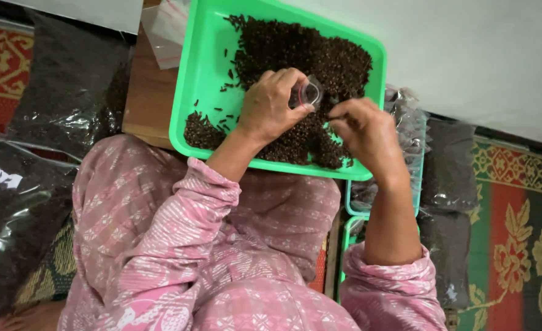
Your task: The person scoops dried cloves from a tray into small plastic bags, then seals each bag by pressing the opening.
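Observation:
A green plastic tray [200, 73] rests in front of my knees and holds a heap of dark dried cloves [295, 49]. My left hand [268, 107] hovers over the heap and grips a small clear plastic cup [309, 93] between thumb and fingers. Just to its right, my right hand [363, 132] has its fingertips pinched together on a few cloves close to the cup. Both arms wear pink patterned sleeves. Loose cloves lie scattered on the tray's left side [205, 125].
The tray sits on a wooden board [148, 92]. Large clear bags of dark spice [56, 92] lie at the left. Smaller filled bags [448, 165] and a light blue basket [417, 190] lie at the right. A red and green patterned rug [522, 233] covers the floor.

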